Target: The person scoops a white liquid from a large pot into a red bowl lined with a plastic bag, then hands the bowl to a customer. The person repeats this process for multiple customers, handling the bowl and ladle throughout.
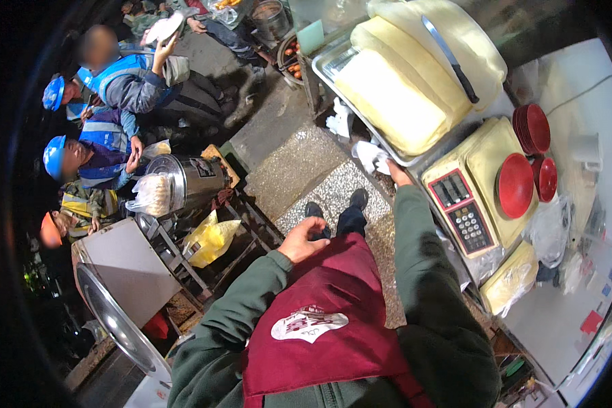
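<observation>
My left hand hangs in front of the maroon apron, fingers apart, with nothing in it. At the counter's edge is my right hand, below the corner of a metal tray. It is right beside a crumpled white plastic bag; whether it grips the bag is hidden. On the tray lies a large pale-yellow block of food, partly wrapped in a cloth. A knife with a black handle rests on the cloth. Nearer me stands a digital scale with a red bowl on its plate.
Stacked red bowls, a white cup and clear plastic bags are on the counter at right. At left stand a metal pot, a cart and a large round lid. Several people in helmets and vests stand beyond.
</observation>
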